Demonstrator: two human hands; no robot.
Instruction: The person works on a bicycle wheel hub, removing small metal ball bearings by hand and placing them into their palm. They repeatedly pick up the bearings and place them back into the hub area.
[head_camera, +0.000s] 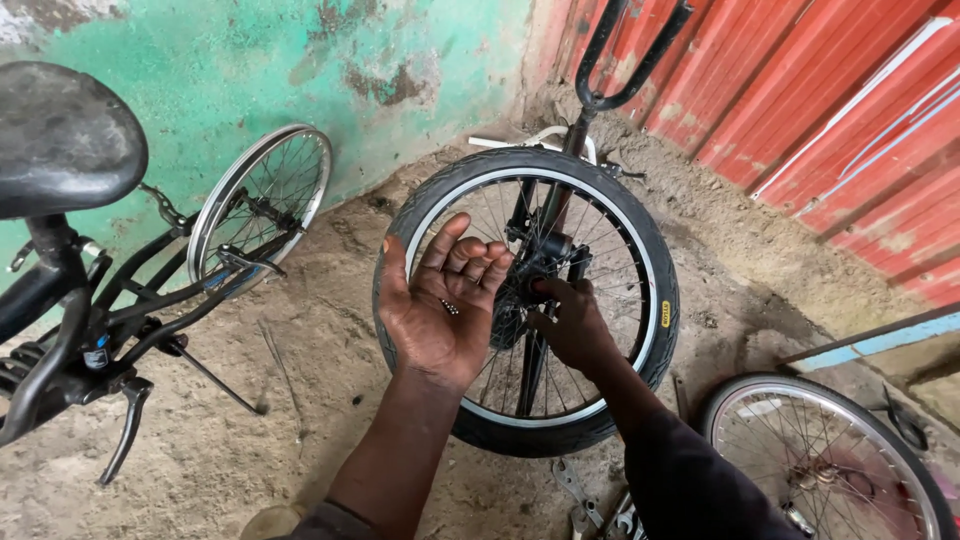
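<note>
A black-tyred bicycle wheel stands upright in a black fork before me. My left hand is raised palm-up in front of the wheel, fingers curled loosely, with a few small metal bits resting in the palm. My right hand reaches into the spokes and pinches at the hub in the wheel's middle. What its fingertips hold is hidden.
A black bicycle with a saddle and a bare silver rim leans at the left against a green wall. Another spoked wheel lies at the lower right. Spanners lie on the dirt floor. Red corrugated sheeting closes the right.
</note>
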